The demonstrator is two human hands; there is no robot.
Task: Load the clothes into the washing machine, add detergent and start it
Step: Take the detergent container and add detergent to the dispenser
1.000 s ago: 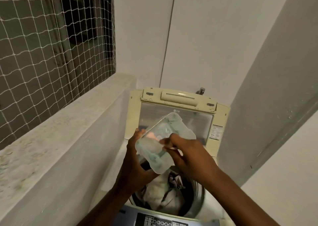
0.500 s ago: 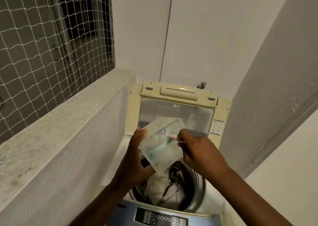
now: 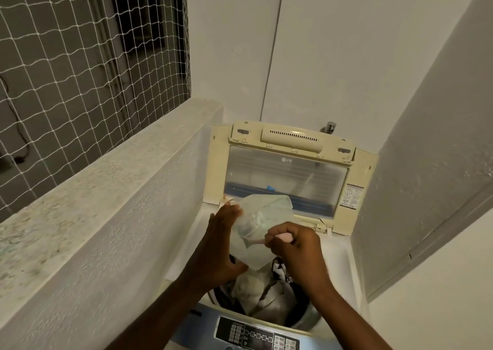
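Head view, change: the translucent detergent container [image 3: 260, 232] is tipped further over the drum than a second ago, so dosing is judged under way.
Container position: held above the clothes [image 3: 262, 293] in the washing machine [image 3: 344, 264].
Left hand [image 3: 220, 245]: wrapped around the container's side.
Right hand [image 3: 296, 248]: closed on a pink scoop handle [image 3: 281, 238] at the container's mouth.

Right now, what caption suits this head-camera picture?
Left hand tilts a clear plastic container over the laundry-filled drum; right hand grips a pink scoop.

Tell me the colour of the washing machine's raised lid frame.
Yellowed cream, around a clear window; the lid frame shows in the head view.
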